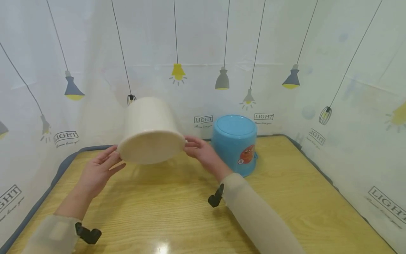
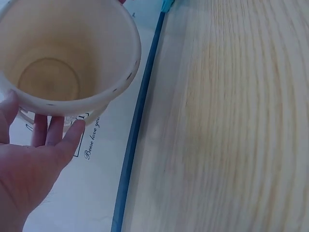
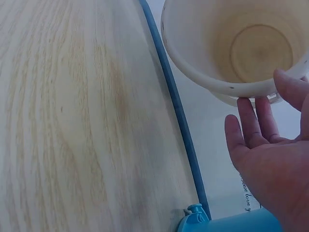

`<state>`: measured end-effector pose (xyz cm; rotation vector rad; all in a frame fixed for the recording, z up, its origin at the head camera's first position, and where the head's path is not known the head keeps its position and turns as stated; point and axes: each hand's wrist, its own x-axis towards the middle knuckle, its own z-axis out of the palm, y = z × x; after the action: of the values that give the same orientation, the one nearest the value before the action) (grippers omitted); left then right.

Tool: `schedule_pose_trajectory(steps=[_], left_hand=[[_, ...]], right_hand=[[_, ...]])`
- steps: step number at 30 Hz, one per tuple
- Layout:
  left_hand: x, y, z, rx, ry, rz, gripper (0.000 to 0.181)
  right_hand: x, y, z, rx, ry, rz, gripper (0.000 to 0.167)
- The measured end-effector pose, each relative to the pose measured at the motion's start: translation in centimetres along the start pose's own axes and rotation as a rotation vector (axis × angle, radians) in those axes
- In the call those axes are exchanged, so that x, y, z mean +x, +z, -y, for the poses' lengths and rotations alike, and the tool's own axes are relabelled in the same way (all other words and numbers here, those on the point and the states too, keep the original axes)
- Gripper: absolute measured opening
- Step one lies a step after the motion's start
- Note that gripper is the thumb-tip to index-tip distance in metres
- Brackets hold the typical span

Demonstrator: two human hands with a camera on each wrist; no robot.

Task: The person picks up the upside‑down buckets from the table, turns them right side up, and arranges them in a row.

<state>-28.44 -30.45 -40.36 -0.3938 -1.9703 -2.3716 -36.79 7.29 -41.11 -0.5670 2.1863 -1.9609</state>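
Note:
A cream-white plastic bucket (image 1: 151,114) is held up over the table, tilted with its mouth towards me and downward. My left hand (image 1: 98,171) grips its rim on the left, thumb on the mouth side and fingers behind, as the left wrist view shows. On the opposite side my right hand (image 1: 203,153) pinches the rim likewise, its little finger standing off in the right wrist view. The bucket's inside wall (image 3: 198,43) is bare, with a round ring on the bottom. Just right of my right hand, a blue bucket (image 1: 226,148) stands upside down on the table.
The wooden table (image 1: 152,211) has a dark blue edge strip (image 2: 130,145). White curtains (image 1: 203,38) printed with hanging lamps enclose its back and sides. A red round sticker (image 1: 247,154) is on the blue bucket.

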Motion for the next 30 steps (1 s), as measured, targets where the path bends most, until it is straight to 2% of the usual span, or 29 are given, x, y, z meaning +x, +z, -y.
schedule_pose_trajectory(steps=[6, 12, 18, 21, 24, 27, 28, 30], left_hand=[[-0.1, -0.2, -0.3, 0.043, -0.014, 0.023, 0.041], [-0.1, -0.2, -0.9, 0.121, 0.032, 0.065, 0.049], [-0.4, -0.1, -1.4, 0.249, 0.078, 0.059, 0.051], [-0.6, -0.1, -1.6, 0.340, 0.082, 0.032, 0.053], [-0.7, -0.3, -2.0, 0.500, 0.092, -0.005, 0.053], [-0.8, -0.5, -2.4, 0.627, 0.096, -0.015, 0.053], [-0.8, -0.5, -2.4, 0.640, 0.094, -0.008, 0.054], [-0.8, -0.6, -2.5, 0.592, 0.091, 0.012, 0.055]], right_hand=[[0.1, -0.1, 0.2, 0.002, -0.037, 0.000, 0.053], [-0.2, 0.0, 1.4, -0.090, -0.088, -0.024, 0.059], [-0.4, 0.0, 1.8, -0.135, -0.087, -0.018, 0.065], [-0.4, -0.2, 1.8, -0.120, -0.094, 0.007, 0.067], [-0.4, -0.5, 1.8, -0.086, -0.105, 0.056, 0.070], [-0.4, -0.9, 2.0, -0.088, -0.111, 0.112, 0.078], [-0.5, -1.0, 2.1, -0.095, -0.114, 0.128, 0.080], [-0.5, -1.2, 2.3, -0.125, -0.122, 0.153, 0.085]])
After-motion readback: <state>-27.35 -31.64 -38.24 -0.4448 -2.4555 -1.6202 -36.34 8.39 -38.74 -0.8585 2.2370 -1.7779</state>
